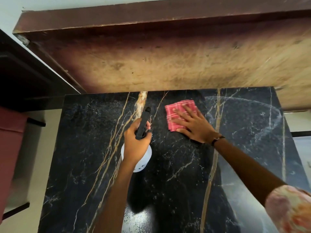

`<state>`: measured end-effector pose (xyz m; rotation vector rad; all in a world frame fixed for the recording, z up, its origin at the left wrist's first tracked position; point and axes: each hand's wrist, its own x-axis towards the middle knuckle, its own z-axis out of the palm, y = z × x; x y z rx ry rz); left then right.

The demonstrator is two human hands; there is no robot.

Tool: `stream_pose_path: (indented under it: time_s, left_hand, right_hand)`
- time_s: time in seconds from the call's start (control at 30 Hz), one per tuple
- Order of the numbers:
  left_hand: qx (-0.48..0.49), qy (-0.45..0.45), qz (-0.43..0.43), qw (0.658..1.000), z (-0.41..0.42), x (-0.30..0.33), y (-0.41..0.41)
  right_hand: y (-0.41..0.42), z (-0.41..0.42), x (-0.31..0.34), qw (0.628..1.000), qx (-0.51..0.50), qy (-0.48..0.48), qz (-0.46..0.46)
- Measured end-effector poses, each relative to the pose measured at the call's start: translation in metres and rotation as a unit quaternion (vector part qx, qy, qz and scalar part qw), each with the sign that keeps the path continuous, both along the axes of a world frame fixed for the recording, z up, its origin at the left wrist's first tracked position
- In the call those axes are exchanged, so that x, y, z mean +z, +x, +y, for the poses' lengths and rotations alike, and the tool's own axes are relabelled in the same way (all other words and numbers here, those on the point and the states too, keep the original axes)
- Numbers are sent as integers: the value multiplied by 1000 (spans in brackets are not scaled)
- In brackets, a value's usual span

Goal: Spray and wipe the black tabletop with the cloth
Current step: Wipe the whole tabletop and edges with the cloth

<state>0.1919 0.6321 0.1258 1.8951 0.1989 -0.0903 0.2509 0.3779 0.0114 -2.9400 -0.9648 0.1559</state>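
The near part of the black tabletop [176,190] looks dry, with no wipe marks that I can make out. Further in, the left hand [137,142] is clenched around the neck of a white spray bottle [142,163], its black nozzle aimed toward the far edge. Beyond it to the right, the right hand [193,125] presses flat, fingers spread, on the red checked cloth [176,108] near the far edge. Curved smears on the far right suggest wiping has begun there; the left and near areas seem left to do.

Black marble tabletop [176,165] bears a pink cloth [175,110].
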Motion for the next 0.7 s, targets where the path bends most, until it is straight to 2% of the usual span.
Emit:
stream_pose_path:
  time_s: [0.13,0.27,0.33,0.4,0.53,0.6,0.7]
  left_hand:
    - [-3,6,7,1000,-14,1,-2]
    - [-1,25,5,1000,-35,3,-4]
    - [0,32,-2,999,-48,5,-5]
    - [-1,31,0,1000,-62,6,-5]
    - [2,21,9,1000,-92,6,-4]
    - [1,17,7,1000,-106,5,-5]
    - [3,4,10,1000,-121,3,-8]
  right_hand:
    - [17,-64,6,992,-121,-8,25]
    - [54,-41,12,978,-204,8,45]
    - [57,-18,11,983,-180,1,47]
    - [42,-11,7,994,-105,-8,37]
    - [0,-58,-2,1000,13,-1,18]
    - [-8,-102,-2,1000,2,6,2]
    - [7,-154,4,995,-92,21,11]
